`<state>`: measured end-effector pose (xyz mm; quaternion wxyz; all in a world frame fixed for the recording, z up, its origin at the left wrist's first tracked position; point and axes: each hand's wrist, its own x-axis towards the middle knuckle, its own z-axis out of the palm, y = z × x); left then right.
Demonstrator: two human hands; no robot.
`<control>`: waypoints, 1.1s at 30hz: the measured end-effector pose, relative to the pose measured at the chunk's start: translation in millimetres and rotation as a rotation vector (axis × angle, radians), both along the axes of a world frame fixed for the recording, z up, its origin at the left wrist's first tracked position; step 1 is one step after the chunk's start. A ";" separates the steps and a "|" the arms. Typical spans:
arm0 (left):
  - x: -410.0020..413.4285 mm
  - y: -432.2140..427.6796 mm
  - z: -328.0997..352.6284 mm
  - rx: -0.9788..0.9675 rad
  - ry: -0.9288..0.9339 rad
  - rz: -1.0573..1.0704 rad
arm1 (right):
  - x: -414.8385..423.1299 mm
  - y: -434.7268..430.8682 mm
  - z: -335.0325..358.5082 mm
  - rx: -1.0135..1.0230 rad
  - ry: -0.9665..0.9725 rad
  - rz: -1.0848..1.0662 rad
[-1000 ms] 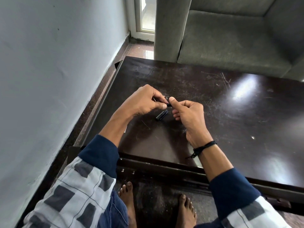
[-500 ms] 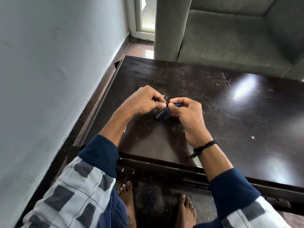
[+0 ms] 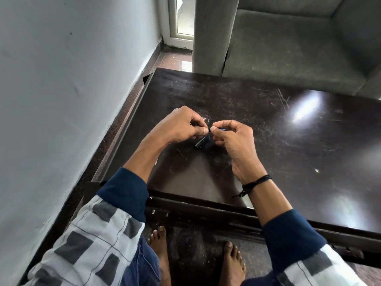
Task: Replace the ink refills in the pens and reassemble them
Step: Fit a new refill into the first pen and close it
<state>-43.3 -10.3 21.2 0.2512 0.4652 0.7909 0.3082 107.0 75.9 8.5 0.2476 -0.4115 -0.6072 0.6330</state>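
Observation:
My left hand (image 3: 181, 125) and my right hand (image 3: 234, 139) meet above the dark table (image 3: 278, 141), fingertips almost touching. Between them runs a thin dark pen piece (image 3: 209, 130), pinched at one end by each hand. A bit of blue pen part (image 3: 222, 129) shows inside my right hand's curled fingers. A short black pen piece (image 3: 202, 143) lies on the table just below the fingertips. Most of the held pieces are hidden by my fingers.
A white wall (image 3: 61, 100) stands close on the left. A grey sofa (image 3: 299, 48) sits beyond the table's far edge. The table's near edge runs over my bare feet (image 3: 195, 254). A black cord circles my right wrist (image 3: 255, 182).
My right hand has turned and curled its fingers over the blue part, with its thumb moved off the top. The left hand and the black piece on the table stayed put.

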 end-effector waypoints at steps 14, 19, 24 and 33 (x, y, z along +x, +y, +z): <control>-0.7 1.2 -1.7 -0.003 0.048 -0.017 | 1.6 0.0 3.8 0.006 -0.001 0.002; -2.1 1.7 -3.7 0.008 0.050 -0.008 | 1.3 0.2 3.5 0.006 0.003 0.002; -3.0 1.9 -4.6 0.012 0.043 -0.004 | 1.4 2.0 1.2 0.008 -0.004 -0.003; -1.5 1.2 -1.8 0.043 0.043 -0.002 | 0.5 4.7 -2.9 0.004 0.010 -0.012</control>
